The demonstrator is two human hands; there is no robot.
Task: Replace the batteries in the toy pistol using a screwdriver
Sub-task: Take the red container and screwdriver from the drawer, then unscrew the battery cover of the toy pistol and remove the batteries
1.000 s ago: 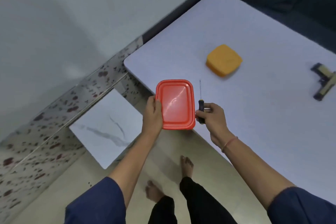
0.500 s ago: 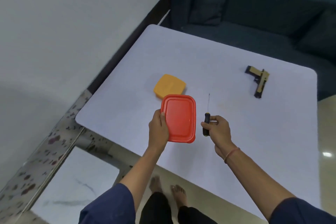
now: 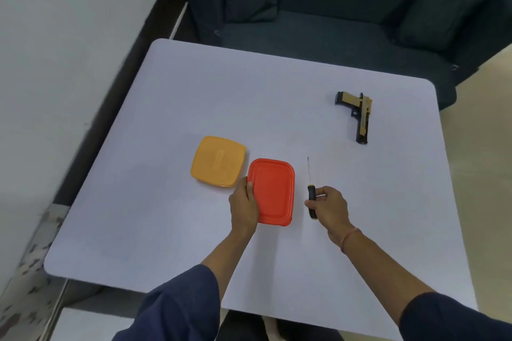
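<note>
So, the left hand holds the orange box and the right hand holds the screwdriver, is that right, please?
Not quite: the head view shows the left hand holding the red box; the orange box lies on the table beside it. The right hand does hold the screwdriver.

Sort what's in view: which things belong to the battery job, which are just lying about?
Job: toy pistol on the table; screwdriver in the right hand.
Lying about or unclear: red box in the left hand, orange box (contents unseen); sofa.
</note>
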